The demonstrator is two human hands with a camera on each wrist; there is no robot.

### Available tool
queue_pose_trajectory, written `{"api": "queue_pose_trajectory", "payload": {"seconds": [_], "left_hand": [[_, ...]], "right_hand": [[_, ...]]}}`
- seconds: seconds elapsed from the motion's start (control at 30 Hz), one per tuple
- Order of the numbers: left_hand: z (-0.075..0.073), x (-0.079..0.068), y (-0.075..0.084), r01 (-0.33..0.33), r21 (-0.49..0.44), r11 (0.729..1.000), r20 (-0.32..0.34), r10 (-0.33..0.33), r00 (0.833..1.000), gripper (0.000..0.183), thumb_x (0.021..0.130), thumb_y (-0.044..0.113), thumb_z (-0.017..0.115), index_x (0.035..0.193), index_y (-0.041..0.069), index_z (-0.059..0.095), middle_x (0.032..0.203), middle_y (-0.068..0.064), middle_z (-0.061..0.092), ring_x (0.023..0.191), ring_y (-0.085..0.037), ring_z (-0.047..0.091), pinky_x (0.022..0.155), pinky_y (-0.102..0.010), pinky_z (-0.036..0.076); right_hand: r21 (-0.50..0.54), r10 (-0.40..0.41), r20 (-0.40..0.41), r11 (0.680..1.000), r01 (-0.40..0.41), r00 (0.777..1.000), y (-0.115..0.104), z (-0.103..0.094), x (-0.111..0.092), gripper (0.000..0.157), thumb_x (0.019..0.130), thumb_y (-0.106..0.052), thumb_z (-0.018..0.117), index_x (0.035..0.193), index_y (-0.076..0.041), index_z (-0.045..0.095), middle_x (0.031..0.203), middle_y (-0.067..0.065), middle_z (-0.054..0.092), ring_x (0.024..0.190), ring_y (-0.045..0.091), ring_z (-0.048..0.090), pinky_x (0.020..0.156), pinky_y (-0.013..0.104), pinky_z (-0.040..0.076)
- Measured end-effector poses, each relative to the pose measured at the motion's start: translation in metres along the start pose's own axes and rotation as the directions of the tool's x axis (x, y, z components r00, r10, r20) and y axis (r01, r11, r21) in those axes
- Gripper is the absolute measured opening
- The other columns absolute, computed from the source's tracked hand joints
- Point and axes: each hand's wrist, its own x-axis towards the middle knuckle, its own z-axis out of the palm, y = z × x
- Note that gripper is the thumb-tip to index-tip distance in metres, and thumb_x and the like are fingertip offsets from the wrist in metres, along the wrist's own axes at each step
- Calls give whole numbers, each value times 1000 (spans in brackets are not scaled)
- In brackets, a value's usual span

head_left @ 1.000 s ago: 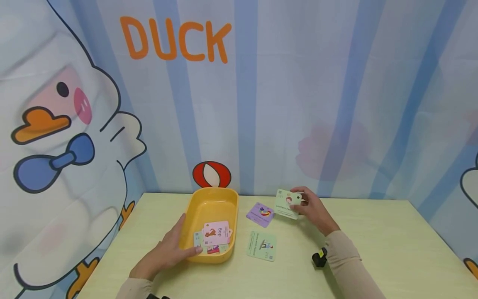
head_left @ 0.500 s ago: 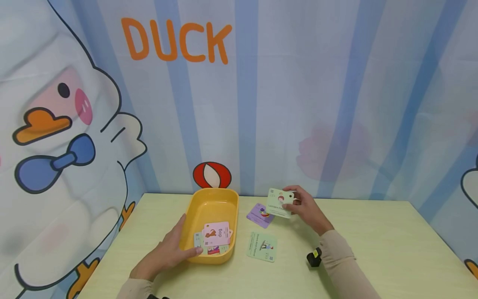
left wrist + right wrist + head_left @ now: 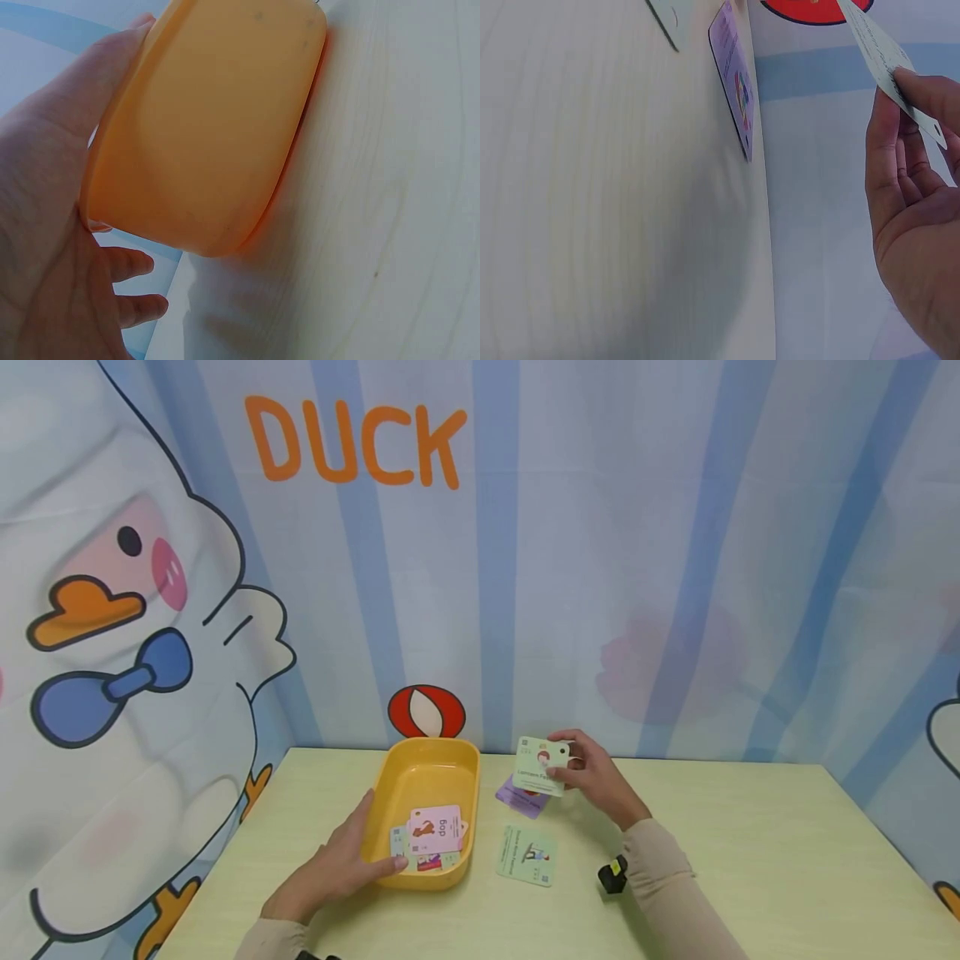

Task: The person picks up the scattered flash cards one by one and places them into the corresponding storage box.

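Note:
My right hand (image 3: 600,781) pinches a pale green flash card (image 3: 534,764) between thumb and fingers. Held above the table, this card partly covers a purple flash card (image 3: 516,798) lying below; in the right wrist view the two are clearly apart. Closer to me lies another green flash card (image 3: 527,856). At the near left corner of a yellow plastic tray (image 3: 423,781), my left hand (image 3: 336,867) holds the rim, thumb over the near edge. Inside the tray's near end, a pink dog card (image 3: 435,829) rests on several other cards.
The pale wooden table (image 3: 735,852) extends right of the cards. Behind it hangs a striped curtain (image 3: 570,543) printed with a large duck and a red-and-white ball. A small black device (image 3: 612,875) is by my right sleeve.
My right hand has moved left with the green card, from beside the purple card to over it. The left hand and the tray stay where they were.

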Motion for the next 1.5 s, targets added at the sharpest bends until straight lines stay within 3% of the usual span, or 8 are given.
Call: {"api": "queue_pose_trajectory", "payload": {"seconds": [0.23,0.47,0.73,1.03,1.27,1.5], "left_hand": [[1,0,-1,-3,3,1000,4,3,1000,127,76,58,82,164,11,3,167,-16,22,142,-38,37,115,-66,31],[1,1,0,-5,5,1000,-2,5,1000,125,77,59,81,164,12,3,166,-15,24,142,-36,37,116,-65,30],[1,1,-1,-2,12,1000,-8,2,1000,127,76,61,81,164,14,2,167,-14,23,141,-35,37,117,-64,30],[0,1,1,1,10,1000,-3,-1,1000,126,77,59,81,164,12,3,167,-16,23,142,-37,37,116,-65,30],[-1,2,1,1,11,1000,-3,-1,1000,125,77,58,81,164,13,3,166,-15,24,142,-36,37,116,-64,30],[-1,0,1,0,17,1000,5,0,1000,125,79,57,80,163,9,2,167,-18,21,144,-38,35,117,-65,29]], "right_hand": [[14,-10,25,1000,10,1000,-5,13,4,53,95,-9,71,143,-13,49,119,20,63,89,25,62,75,39,60],[30,-22,46,999,20,999,-9,25,8,52,94,-10,73,141,-16,52,114,17,63,83,23,61,77,52,59],[52,-10,75,999,7,997,-16,40,13,49,93,-13,75,137,-19,55,119,16,63,88,25,65,75,38,61],[18,-4,76,1000,2,997,-24,46,17,49,95,-10,72,139,-18,53,118,15,66,83,25,64,72,47,60],[40,8,93,999,-12,996,-29,56,23,48,94,-6,72,138,-16,54,116,17,64,86,25,66,69,36,60],[81,2,111,997,-11,994,-33,72,25,48,91,-10,76,134,-19,57,114,14,64,86,24,68,70,39,62]]}}
